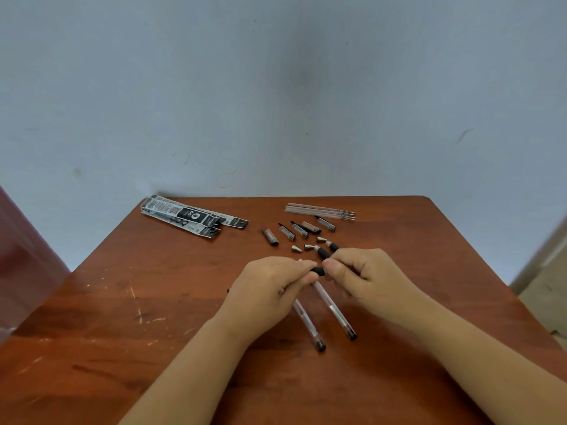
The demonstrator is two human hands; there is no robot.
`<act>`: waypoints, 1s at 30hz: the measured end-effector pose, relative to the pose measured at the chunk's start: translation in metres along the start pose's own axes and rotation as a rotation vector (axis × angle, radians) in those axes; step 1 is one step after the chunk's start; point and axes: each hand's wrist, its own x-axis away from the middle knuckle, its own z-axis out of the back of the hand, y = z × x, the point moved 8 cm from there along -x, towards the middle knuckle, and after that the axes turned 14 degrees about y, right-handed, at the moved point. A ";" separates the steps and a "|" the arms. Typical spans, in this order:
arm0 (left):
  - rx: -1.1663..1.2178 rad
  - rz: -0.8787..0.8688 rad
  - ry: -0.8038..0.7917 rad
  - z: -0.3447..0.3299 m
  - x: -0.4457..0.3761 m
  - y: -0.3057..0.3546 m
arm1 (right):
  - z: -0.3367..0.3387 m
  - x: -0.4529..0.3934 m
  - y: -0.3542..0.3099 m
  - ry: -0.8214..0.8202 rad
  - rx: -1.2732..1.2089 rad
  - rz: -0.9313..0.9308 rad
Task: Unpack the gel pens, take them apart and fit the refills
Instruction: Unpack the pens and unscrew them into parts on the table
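Observation:
My left hand (270, 286) and my right hand (365, 274) meet over the middle of the table, both pinching the black grip end of a clear pen barrel (334, 308) that slants toward me. A second clear barrel (308, 325) lies under my left hand, and whether that hand holds it is unclear. Behind my hands lie two more barrels with black grips (325, 251), several small metal tips (297, 248) and several clear caps with black clips (287, 232). A bundle of refills (319, 209) rests at the far edge.
Empty black-and-white pen wrappers (190, 217) are stacked at the far left of the brown wooden table (122, 317). A grey-blue wall stands right behind the table. The table's near left surface is scratched.

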 end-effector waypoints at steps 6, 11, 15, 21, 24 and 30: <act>-0.100 0.009 -0.041 0.002 0.002 -0.008 | -0.005 0.001 0.011 -0.068 -0.124 -0.136; -0.118 -0.013 -0.076 -0.003 0.003 -0.007 | -0.005 0.001 0.015 -0.063 -0.041 -0.126; -0.104 0.008 -0.069 -0.002 0.003 -0.010 | -0.004 0.002 0.012 -0.060 -0.176 -0.118; -0.112 0.001 -0.087 -0.002 0.002 -0.007 | -0.007 0.002 0.009 -0.044 -0.123 -0.104; -0.121 0.014 -0.100 -0.002 0.002 -0.008 | -0.004 0.002 0.008 -0.026 -0.165 -0.104; -0.131 0.018 -0.120 -0.002 0.002 -0.006 | -0.001 0.000 0.007 0.007 -0.102 -0.084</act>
